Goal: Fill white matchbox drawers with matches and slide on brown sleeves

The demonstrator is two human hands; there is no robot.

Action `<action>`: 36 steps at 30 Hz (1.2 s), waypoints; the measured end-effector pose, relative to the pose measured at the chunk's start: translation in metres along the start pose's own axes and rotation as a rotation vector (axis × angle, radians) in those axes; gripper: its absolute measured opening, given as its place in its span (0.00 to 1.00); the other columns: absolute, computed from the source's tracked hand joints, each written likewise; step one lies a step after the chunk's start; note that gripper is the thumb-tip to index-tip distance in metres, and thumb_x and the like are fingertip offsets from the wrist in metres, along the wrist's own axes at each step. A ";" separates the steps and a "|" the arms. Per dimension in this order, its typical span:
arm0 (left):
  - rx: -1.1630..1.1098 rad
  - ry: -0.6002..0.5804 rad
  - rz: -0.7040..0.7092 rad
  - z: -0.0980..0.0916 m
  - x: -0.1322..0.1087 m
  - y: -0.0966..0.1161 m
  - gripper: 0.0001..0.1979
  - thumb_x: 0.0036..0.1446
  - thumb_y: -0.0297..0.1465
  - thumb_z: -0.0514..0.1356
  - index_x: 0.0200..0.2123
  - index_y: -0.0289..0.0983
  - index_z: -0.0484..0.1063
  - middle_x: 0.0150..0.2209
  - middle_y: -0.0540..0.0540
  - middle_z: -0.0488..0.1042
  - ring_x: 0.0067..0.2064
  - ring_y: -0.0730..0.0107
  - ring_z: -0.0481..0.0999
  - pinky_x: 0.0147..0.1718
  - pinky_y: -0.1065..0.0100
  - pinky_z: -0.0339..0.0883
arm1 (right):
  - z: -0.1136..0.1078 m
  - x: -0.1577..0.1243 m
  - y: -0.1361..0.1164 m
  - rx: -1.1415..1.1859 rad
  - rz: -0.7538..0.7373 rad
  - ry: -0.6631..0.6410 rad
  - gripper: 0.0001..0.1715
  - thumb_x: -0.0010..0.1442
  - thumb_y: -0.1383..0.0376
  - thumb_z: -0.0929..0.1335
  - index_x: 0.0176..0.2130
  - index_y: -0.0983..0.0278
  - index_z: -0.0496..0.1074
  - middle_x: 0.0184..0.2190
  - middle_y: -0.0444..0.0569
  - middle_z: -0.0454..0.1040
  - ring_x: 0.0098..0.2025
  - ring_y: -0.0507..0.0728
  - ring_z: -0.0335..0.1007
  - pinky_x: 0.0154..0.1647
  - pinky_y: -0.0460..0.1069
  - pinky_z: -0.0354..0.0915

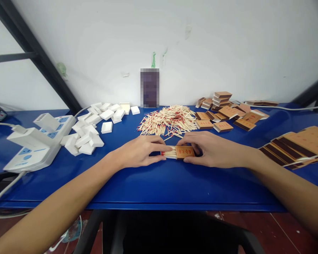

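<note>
Low over the blue table, my left hand (141,151) grips a white matchbox tray (171,157) by its left end, fingers closed on it. Matches with red heads lie lengthwise inside this tray. Its right part sits within an orange-brown matchbox sleeve (184,151) printed with red characters, while the left part sticks out. My right hand (209,148) is closed around the sleeve, thumb at the near side and fingers at the far side. Just beyond both hands spreads a heap of loose matches (169,120).
White empty trays (87,128) lie piled at left, beside a power strip (45,141) with plugged-in chargers. Matchbox sleeves (228,113) are heaped at back right; flattened sleeves (302,143) fan out at far right. A blurred dark upright panel (149,88) stands against the wall.
</note>
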State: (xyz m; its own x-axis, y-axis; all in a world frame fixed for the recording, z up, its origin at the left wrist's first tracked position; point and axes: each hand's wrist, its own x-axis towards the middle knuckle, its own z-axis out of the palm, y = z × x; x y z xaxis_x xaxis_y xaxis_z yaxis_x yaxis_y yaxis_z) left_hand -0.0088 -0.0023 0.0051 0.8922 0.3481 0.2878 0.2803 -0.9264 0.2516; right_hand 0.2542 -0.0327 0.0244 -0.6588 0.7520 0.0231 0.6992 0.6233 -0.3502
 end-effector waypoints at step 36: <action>-0.281 0.311 -0.325 0.011 0.010 0.011 0.21 0.66 0.40 0.55 0.57 0.36 0.68 0.40 0.46 0.78 0.34 0.71 0.77 0.34 0.70 0.72 | 0.016 0.008 -0.007 -0.003 -0.131 0.289 0.18 0.58 0.62 0.69 0.48 0.63 0.71 0.43 0.53 0.75 0.45 0.61 0.71 0.43 0.53 0.64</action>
State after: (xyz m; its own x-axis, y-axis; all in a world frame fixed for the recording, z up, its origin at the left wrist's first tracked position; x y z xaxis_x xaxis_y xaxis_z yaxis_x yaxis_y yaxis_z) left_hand 0.0068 -0.0107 0.0004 0.6160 0.6767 0.4033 0.3814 -0.7041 0.5990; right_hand 0.2397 -0.0339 0.0120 -0.6378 0.6945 0.3330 0.6145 0.7195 -0.3236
